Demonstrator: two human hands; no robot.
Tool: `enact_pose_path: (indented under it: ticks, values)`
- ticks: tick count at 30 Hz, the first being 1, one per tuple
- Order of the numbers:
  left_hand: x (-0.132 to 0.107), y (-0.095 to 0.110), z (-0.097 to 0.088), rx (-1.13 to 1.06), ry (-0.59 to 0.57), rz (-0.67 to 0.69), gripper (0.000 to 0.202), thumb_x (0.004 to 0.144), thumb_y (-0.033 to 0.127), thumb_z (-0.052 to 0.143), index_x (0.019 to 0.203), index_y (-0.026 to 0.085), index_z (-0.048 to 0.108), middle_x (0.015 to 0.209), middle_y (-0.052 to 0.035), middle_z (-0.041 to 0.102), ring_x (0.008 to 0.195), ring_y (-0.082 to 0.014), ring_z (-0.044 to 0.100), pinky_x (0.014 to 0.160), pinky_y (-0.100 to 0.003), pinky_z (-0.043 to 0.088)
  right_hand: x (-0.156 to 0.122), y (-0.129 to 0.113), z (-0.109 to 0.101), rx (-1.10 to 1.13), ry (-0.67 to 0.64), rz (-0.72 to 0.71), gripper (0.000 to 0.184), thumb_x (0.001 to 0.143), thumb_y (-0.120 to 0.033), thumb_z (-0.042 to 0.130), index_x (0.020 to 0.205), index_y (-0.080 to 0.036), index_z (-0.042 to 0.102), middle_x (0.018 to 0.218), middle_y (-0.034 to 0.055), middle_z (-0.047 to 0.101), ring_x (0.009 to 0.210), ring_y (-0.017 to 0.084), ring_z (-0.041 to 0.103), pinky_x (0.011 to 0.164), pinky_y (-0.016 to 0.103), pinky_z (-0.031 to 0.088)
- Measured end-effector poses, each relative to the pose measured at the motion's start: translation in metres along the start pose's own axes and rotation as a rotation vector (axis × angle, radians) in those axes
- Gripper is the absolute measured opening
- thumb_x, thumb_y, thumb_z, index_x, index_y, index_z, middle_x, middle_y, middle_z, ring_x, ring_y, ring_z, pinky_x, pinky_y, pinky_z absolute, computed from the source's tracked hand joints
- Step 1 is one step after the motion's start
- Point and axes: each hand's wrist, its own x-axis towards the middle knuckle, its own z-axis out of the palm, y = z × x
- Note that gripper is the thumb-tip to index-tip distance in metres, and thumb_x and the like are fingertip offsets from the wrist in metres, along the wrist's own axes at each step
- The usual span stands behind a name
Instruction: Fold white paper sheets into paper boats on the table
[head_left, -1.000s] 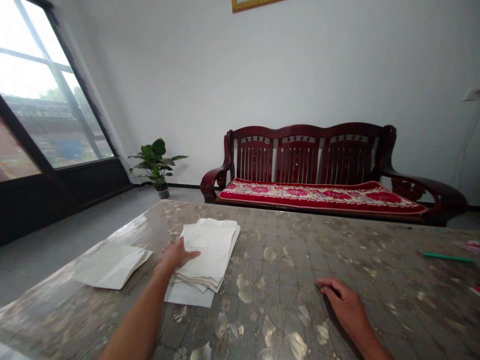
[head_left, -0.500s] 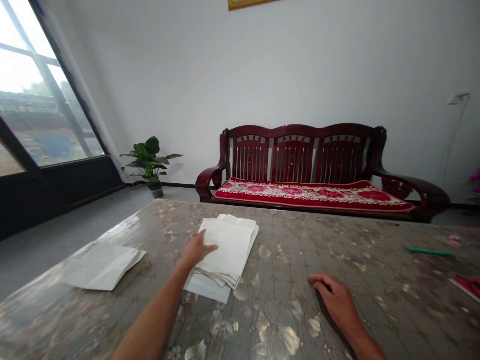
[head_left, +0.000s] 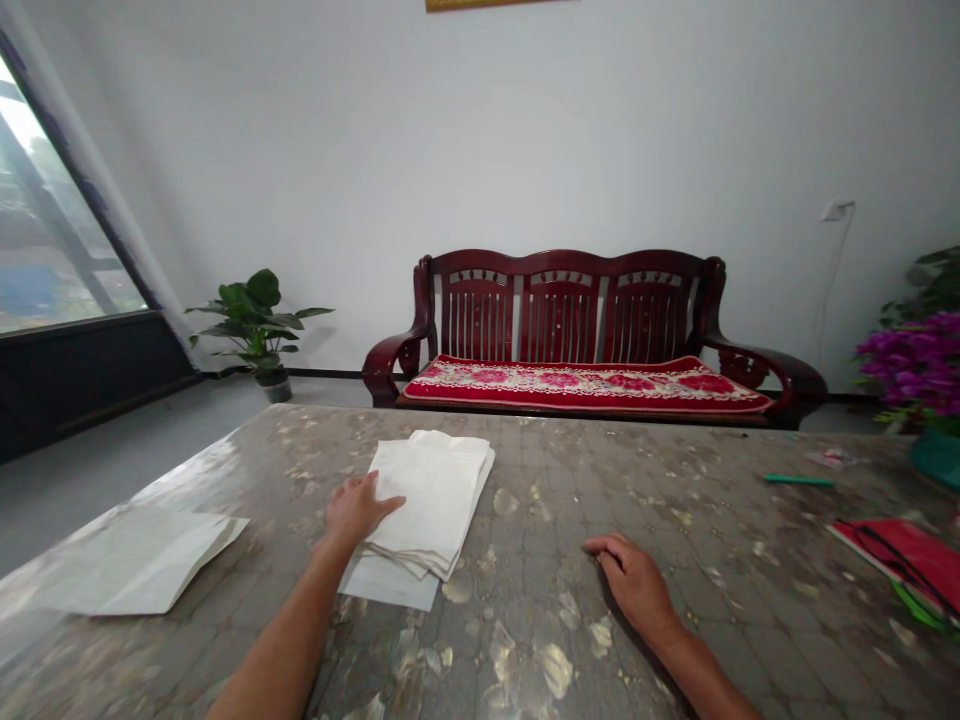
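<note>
Paper stack (head_left: 435,500) left of frame centre, on table (head_left: 525,580). Left hand (head_left: 355,512): thumb spread across its top, fingers at its left edge; cannot tell whether gripped. Right hand (head_left: 637,590), lower right of centre: fingers curled in on table, nothing visible held.

Wooden Bench (head_left: 555,265) at Twelve O'Clock

On its seat lies a red flowered mat (head_left: 555,379). From here, a potted plant (head_left: 259,325) stands at eleven, purple flowers (head_left: 916,362) at two. Nearer, toward two, lie a green pen (head_left: 799,480) and a red booklet (head_left: 919,550).
</note>
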Motion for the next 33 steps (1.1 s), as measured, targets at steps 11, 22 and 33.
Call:
enact_pose_path:
  ticks: [11,22,33]
  values:
    - [-0.005,0.001,-0.005,-0.040,0.000,-0.030,0.074,0.078,0.065,0.057,0.135,0.019,0.052,0.132,-0.0199,0.053,0.121,-0.0411,0.053,0.092,-0.049,0.048,-0.006,-0.004,0.001,-0.138,-0.061,-0.110,0.036,0.085,-0.022,0.038,0.093,-0.024,0.073,0.098,0.0052,0.070,0.096,0.021,0.065,0.087,0.032,0.049]
    - [0.001,-0.007,0.012,-0.201,0.045,0.009,0.071,0.086,0.051,0.059,0.143,0.014,0.041,0.133,-0.0194,0.059,0.121,-0.0330,0.058,0.097,-0.041,0.045,-0.008,-0.008,0.006,-0.296,-0.158,-0.267,0.045,0.080,-0.007,0.038,0.107,-0.021,0.070,0.104,0.0081,0.065,0.101,0.021,0.060,0.091,0.032,0.046]
    - [0.013,-0.049,0.006,-0.286,0.080,0.048,0.050,0.083,0.043,0.066,0.128,0.021,0.060,0.115,-0.0125,0.071,0.111,-0.0288,0.065,0.087,-0.035,0.049,0.038,-0.017,0.013,-0.173,-0.336,-0.196,0.033,0.084,-0.021,0.043,0.100,-0.023,0.072,0.101,0.0061,0.069,0.097,0.021,0.064,0.088,0.032,0.047]
